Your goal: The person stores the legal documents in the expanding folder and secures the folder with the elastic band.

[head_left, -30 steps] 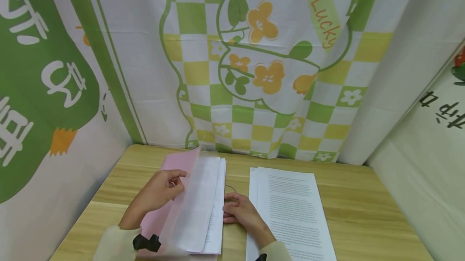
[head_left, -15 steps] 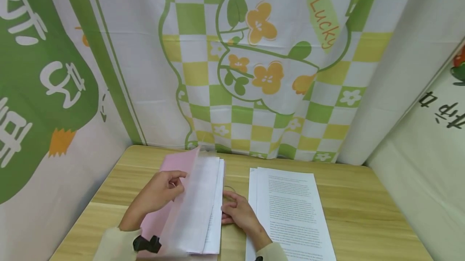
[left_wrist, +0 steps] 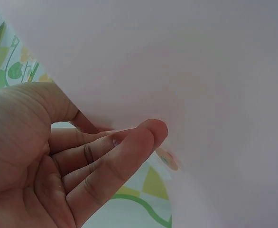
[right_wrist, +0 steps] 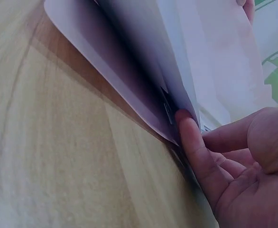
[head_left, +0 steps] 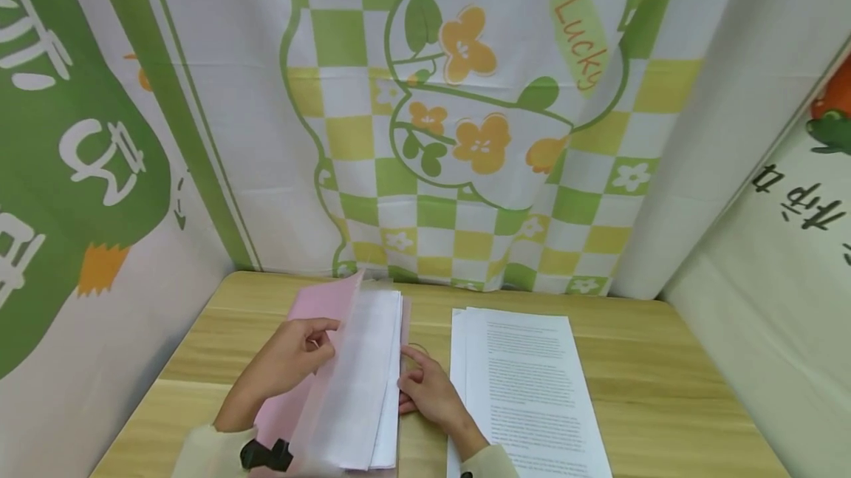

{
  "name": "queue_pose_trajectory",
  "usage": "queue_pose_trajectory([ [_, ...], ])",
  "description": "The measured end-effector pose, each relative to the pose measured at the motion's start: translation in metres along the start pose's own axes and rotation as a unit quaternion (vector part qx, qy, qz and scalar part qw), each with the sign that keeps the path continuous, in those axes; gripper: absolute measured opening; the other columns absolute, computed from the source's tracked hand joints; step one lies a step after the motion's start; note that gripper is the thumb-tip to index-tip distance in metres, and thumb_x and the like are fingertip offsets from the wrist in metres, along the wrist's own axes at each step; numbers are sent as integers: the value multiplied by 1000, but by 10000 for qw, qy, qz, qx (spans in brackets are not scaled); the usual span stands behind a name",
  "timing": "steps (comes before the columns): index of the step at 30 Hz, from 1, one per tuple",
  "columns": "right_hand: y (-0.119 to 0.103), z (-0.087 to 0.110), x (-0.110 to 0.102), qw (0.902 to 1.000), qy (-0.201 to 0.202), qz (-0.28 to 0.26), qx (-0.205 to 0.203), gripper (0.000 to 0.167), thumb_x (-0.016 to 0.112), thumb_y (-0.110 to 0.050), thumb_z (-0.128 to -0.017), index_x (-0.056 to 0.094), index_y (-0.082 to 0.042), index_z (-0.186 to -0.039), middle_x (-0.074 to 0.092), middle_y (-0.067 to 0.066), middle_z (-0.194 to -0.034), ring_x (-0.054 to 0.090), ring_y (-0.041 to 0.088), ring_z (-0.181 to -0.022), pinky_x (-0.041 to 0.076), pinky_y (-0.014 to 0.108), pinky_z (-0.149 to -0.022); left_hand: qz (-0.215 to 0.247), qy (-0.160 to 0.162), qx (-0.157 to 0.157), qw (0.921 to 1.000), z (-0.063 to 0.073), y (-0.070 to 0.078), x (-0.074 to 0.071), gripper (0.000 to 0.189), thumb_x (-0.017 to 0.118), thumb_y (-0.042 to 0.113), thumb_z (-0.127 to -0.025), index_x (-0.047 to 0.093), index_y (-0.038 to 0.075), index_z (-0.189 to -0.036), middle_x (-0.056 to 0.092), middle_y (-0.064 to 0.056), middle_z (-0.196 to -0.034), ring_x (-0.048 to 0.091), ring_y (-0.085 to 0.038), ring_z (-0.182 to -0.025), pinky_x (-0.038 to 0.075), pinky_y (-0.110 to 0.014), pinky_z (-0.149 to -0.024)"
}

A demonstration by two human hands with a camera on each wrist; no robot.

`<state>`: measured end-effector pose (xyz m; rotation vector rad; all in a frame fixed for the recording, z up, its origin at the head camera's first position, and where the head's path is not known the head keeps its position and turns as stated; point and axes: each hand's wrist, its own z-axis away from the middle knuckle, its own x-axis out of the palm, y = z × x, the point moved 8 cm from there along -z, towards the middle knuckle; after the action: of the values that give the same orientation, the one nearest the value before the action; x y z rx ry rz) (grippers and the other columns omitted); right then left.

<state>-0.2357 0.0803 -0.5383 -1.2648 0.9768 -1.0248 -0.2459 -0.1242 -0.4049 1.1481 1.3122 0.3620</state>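
A pink folder (head_left: 322, 302) lies on the left of the table, its front cover raised at a slant. My left hand (head_left: 289, 360) pinches the edge of that cover; in the left wrist view the cover (left_wrist: 215, 95) spreads pale and broad behind the fingers. Inside the folder is a stack of white papers (head_left: 366, 382). At the stack's right edge, my right hand (head_left: 433, 395) pinches the sheets (right_wrist: 179, 57) between thumb and fingers. In the right wrist view they stand lifted off the pink back cover (right_wrist: 96, 61), with a dark gap between.
To the right of the folder lies a loose stack of printed sheets (head_left: 525, 389), slightly fanned at its left side. A thin cord loop (head_left: 419, 349) shows behind my right hand. Patterned curtains (head_left: 439, 227) enclose the wooden table (head_left: 665, 389) at the back and sides.
My right hand has shifted slightly left with the paper edges, and a strip of pink back cover now shows beside them. My left hand keeps its hold on the cover. The head view has turned slightly.
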Motion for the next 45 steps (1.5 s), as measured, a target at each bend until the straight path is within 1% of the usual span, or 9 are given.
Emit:
queue_pose_trajectory([
  [5, 0, -1, 2, 10000, -18, -21, 39, 60, 56, 9, -97, 35, 10, -153, 68, 16, -84, 66, 21, -63, 60, 48, -61, -35, 40, 33, 10000, 0, 1, -1, 41, 58, -2, -90, 62, -14, -128, 61, 0, -75, 51, -8, -55, 40, -24, -48],
  [7, 0, -2, 3, 10000, -62, -23, 67, 61, 56, 9, -97, 34, 10, -153, 67, 14, -85, 66, 21, -63, 60, 46, -60, -51, 42, 23, 10000, -1, 1, -1, 40, 58, -2, -90, 63, -13, -128, 61, 1, -74, 50, -8, -54, 39, -24, -48],
  [11, -1, -1, 5, 9998, -114, 3, 141, 64, 56, 10, -94, 32, 11, -154, 65, 10, -84, 64, 19, -61, 58, 37, -54, -4, 39, 6, 10000, -1, 0, -1, 41, 59, -1, -89, 63, -14, -128, 60, 1, -74, 51, -8, -54, 39, -24, -48],
  [18, 1, 3, 8, 9993, -111, 131, 328, 69, 56, 9, -91, 31, 9, -155, 65, 9, -89, 63, 17, -60, 55, 30, -51, 280, -11, 10, 9996, 4, -2, 3, 43, 59, -2, -89, 59, -18, -129, 60, 1, -74, 51, -8, -56, 41, -24, -49],
  [26, 0, 0, 8, 9993, -106, 159, 318, 65, 54, 6, -94, 33, 7, -155, 64, 9, -88, 63, 18, -60, 53, 28, -49, 37, -9, 91, 10000, 1, 1, 2, 42, 57, -2, -89, 61, -16, -128, 60, 2, -73, 51, -7, -54, 41, -24, -48],
  [29, 0, -1, 8, 9992, -116, 196, 326, 67, 53, 9, -92, 32, 7, -156, 63, 10, -90, 62, 17, -60, 52, 27, -49, -11, 22, 75, 10000, 1, 2, 1, 41, 57, -2, -89, 62, -15, -128, 60, 2, -74, 51, -7, -54, 41, -23, -48],
  [35, -1, -1, 9, 9990, -163, 289, 300, 72, 52, 13, -87, 31, 8, -156, 61, 11, -92, 62, 17, -62, 54, 29, -52, -33, 17, 53, 10000, 1, 1, 1, 41, 57, -2, -89, 62, -15, -128, 61, 1, -75, 51, -8, -54, 40, -23, -48],
  [42, 0, 0, 10, 9990, -234, 153, 363, 79, 57, 14, -82, 30, 9, -156, 64, 12, -91, 64, 20, -62, 60, 39, -59, -100, 35, 23, 9999, 1, -1, -1, 41, 57, -2, -89, 64, -13, -127, 61, 2, -74, 52, -8, -53, 39, -23, -48],
  [45, 1, 1, 9, 9988, -296, 71, 385, 81, 60, 13, -82, 28, 9, -156, 66, 13, -94, 66, 23, -64, 60, 43, -61, -104, 46, 15, 9999, 1, 0, -2, 41, 57, -1, -89, 63, -14, -128, 61, 2, -74, 51, -8, -53, 39, -24, -48],
])
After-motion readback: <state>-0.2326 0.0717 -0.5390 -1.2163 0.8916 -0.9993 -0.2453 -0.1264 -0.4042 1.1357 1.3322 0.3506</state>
